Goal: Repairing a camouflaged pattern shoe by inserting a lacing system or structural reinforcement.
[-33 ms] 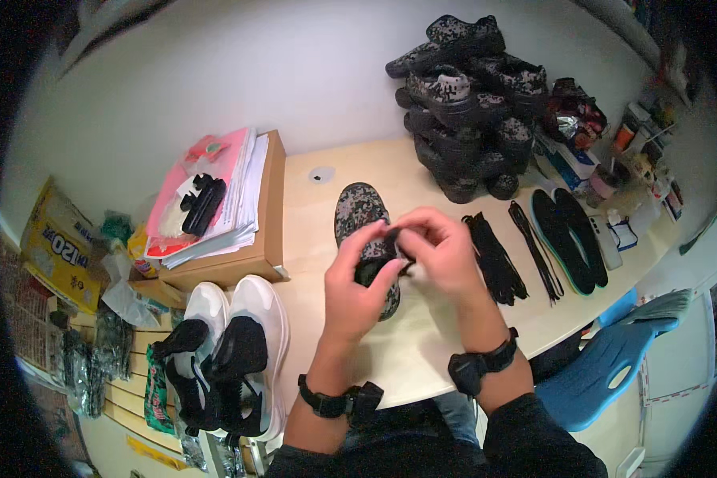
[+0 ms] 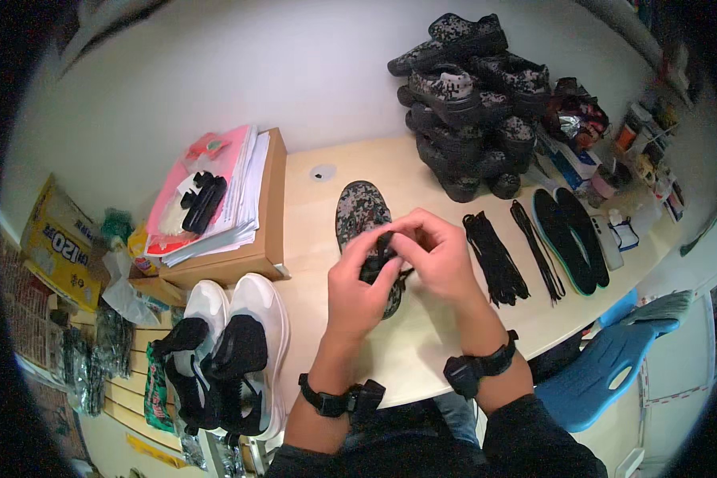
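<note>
A camouflage-patterned shoe (image 2: 362,205) with a black sole lies on the table, toe pointing away from me. Over its opening both my hands meet. My left hand (image 2: 357,288) is closed, thumb and fingers pinching at a black strip that looks like a shoelace (image 2: 383,242). From the other side my right hand (image 2: 434,253) pinches the same strip, fingers bent. Part of the strip and the middle of the shoe are hidden by my fingers. Right of the hands lie a bundle of black shoelaces (image 2: 494,259) and a smaller lace bundle (image 2: 536,251).
Black insoles (image 2: 570,239) lie at the right. Behind stands a heap of camouflage shoes (image 2: 470,103). A cardboard box (image 2: 275,207) bearing papers (image 2: 243,191) is at the left, with white-and-black sneakers (image 2: 259,319) nearer me. A blue chair (image 2: 605,374) stands right of the table.
My fingers have shifted slightly around the black strip, which now shows more clearly between them. The shoe stays in nearly the same place.
</note>
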### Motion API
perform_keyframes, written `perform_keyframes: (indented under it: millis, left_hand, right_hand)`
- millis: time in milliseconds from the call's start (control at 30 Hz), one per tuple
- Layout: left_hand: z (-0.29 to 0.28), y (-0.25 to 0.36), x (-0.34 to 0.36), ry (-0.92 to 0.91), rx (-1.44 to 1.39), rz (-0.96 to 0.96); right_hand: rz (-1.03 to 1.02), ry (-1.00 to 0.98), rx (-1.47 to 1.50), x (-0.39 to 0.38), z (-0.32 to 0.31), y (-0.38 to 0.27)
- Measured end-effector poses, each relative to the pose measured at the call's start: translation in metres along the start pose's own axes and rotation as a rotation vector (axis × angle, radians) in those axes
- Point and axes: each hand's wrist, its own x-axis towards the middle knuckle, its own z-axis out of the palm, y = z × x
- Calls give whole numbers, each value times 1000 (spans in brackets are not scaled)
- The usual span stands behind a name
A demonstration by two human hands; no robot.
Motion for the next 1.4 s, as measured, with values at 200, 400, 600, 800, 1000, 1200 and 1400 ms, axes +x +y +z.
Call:
perform_keyframes:
  millis: [200, 400, 600, 800, 1000, 1200, 1400]
  left_hand:
    - [-1, 5, 6, 109, -394, -374]
    - [-25, 0, 10, -95, -990, -634]
    - [-41, -16, 16, 79, -1300, -705]
    - [-52, -22, 24, 607, -1486, -401]
    - [-67, -35, 20, 420, -1485, -185]
    - [-49, -18, 17, 157, -1159, -275]
    - [-39, -12, 9, -36, -981, -350]
  right_hand:
    - [-3, 58, -188, 4, -12, -11]
    - [283, -46, 11, 16, -57, 7]
    - [350, 278, 1257, 24, -72, 14]
    - [91, 558, 1475, 31, -111, 47]
    - [119, 643, 1234, 32, -126, 65]
    - [-20, 260, -84, 32, -68, 51]
    - [-502, -222, -593, 7, 19, 25]
